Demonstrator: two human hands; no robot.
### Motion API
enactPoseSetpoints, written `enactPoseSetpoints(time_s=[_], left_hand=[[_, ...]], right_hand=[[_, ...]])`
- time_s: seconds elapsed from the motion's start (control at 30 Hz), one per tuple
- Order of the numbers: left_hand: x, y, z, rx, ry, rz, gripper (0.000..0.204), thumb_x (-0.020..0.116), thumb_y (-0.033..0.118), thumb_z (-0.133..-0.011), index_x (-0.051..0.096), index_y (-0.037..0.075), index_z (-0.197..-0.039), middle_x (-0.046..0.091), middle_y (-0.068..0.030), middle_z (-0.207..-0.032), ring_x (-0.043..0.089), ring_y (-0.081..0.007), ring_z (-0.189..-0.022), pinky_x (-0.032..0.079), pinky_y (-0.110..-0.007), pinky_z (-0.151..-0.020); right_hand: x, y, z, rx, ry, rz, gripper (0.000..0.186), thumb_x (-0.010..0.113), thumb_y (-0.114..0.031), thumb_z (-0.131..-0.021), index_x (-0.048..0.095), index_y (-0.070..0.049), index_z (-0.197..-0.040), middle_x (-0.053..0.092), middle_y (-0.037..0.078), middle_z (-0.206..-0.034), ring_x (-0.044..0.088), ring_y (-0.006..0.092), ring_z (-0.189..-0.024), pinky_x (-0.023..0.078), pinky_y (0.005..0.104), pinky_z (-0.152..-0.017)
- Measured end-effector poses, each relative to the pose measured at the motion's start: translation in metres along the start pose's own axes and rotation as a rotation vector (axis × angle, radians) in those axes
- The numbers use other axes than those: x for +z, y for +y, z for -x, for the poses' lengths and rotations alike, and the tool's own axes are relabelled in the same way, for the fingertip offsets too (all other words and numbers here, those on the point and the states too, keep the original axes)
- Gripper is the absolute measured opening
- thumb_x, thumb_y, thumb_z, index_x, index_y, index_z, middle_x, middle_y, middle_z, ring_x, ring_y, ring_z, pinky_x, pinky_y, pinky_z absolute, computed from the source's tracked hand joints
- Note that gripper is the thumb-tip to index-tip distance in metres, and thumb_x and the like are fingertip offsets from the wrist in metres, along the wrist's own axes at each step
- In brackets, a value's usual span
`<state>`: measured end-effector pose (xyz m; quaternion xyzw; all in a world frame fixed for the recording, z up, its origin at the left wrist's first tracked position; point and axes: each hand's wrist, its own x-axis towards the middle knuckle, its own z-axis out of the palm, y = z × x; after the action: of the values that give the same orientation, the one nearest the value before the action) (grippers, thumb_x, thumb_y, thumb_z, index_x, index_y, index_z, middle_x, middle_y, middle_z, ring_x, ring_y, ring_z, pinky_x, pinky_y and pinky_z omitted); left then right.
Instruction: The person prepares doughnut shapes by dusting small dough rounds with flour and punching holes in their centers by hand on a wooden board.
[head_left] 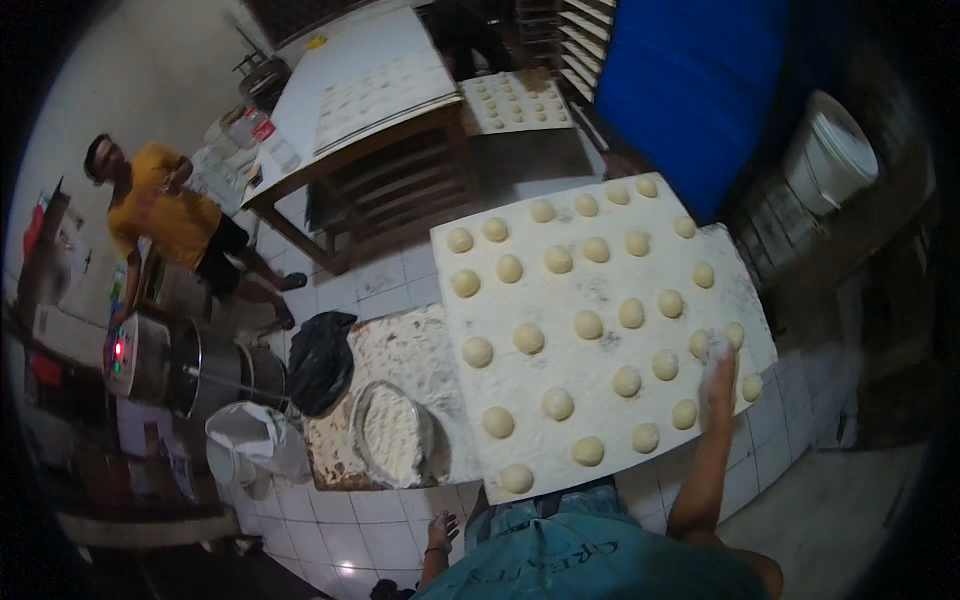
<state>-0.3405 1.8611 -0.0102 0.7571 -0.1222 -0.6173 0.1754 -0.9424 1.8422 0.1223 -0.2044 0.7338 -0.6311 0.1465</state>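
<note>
Right hand: from here I see it (719, 368) floury, reaching over the board's right side, its fingertips at two dough balls; whether the fingers are together or apart, or grip anything, I can't tell.
Left hand: low by the person's side (442, 531), off the board, holding nothing I can see, fingers loosely apart.
Dough balls: pale and round (588, 324), in uneven rows across the board (575, 365), which is dusted white.
Flour: a heap (393, 440) in a bowl (361, 400) on the worn low table (400, 335), left of the board.
Beside that table: a black bag (320, 362) touches its left edge; a white bucket (285, 452) stands near.
Across the room: a co-worker in yellow (168, 205), one hand by a machine (140, 365) with a red light.
Behind: a long table (375, 50); a tray of smaller balls (550, 124) beside it.
</note>
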Motion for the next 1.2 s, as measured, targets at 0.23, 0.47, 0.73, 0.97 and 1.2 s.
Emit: enactPoseSetpoints(time_s=[0.23, 0.47, 0.73, 0.97, 1.2], left_hand=[[-0.121, -0.046, -0.062, 0.074, -0.022, 0.376, 0.024, 0.048, 0.03, -0.084, 0.05, 0.009, -0.095, 0.054, -0.0044, -0.084, 0.053, -0.0149, -0.073, 0.042, -0.028, -0.057], [-0.193, -0.108, -0.061, 0.049, 0.11, 0.776, 0.016, 0.045, 0.023, -0.085, 0.048, 0.009, -0.093, 0.054, -0.0049, -0.078, 0.051, -0.0096, -0.059, 0.035, -0.017, -0.044], [-0.138, -0.005, -0.008, 0.163, -0.113, 0.454, 0.012, 0.047, 0.015, -0.085, 0.051, 0.007, -0.093, 0.056, -0.0032, -0.081, 0.055, -0.0114, -0.069, 0.041, -0.021, -0.051], [-0.14, -0.009, -0.053, 0.117, -0.215, 0.529, 0.021, 0.038, 0.022, -0.09, 0.048, 0.007, -0.079, 0.045, -0.0015, -0.059, 0.041, -0.0105, -0.047, 0.03, -0.021, -0.04], [-0.218, -0.143, -0.129, -0.255, -0.186, 0.508, 0.011, 0.044, 0.015, -0.083, 0.04, 0.009, -0.075, 0.043, -0.0041, -0.062, 0.04, -0.013, -0.045, 0.026, -0.025, -0.031]], right_hand=[[0.275, -0.182, 0.159, 0.041, -0.92, -0.054, 0.016, 0.048, -0.012, -0.085, 0.056, 0.001, -0.088, 0.052, 0.002, -0.069, 0.044, 0.009, -0.061, 0.039, 0.0243, -0.056], [0.41, -0.193, 0.267, -0.591, -1.51, 0.659, 0.028, 0.055, -0.023, -0.077, 0.058, 0.003, -0.089, 0.061, 0.02, -0.087, 0.058, 0.0324, -0.084, 0.044, 0.039, -0.076], [0.435, -0.12, 0.315, -0.786, -1.453, 1.044, 0.026, 0.058, -0.017, -0.07, 0.059, 0.005, -0.083, 0.059, 0.023, -0.087, 0.057, 0.0378, -0.087, 0.043, 0.0454, -0.08], [0.413, -0.094, 0.326, -0.658, -1.524, 0.925, 0.023, 0.054, -0.013, -0.071, 0.058, 0.003, -0.088, 0.056, 0.023, -0.1, 0.053, 0.0388, -0.095, 0.041, 0.0507, -0.082], [0.403, -0.096, 0.34, -0.8, -1.548, 1.056, 0.035, 0.05, -0.017, -0.074, 0.051, -0.003, -0.106, 0.047, 0.022, -0.116, 0.042, 0.0445, -0.109, 0.033, 0.0586, -0.089]])
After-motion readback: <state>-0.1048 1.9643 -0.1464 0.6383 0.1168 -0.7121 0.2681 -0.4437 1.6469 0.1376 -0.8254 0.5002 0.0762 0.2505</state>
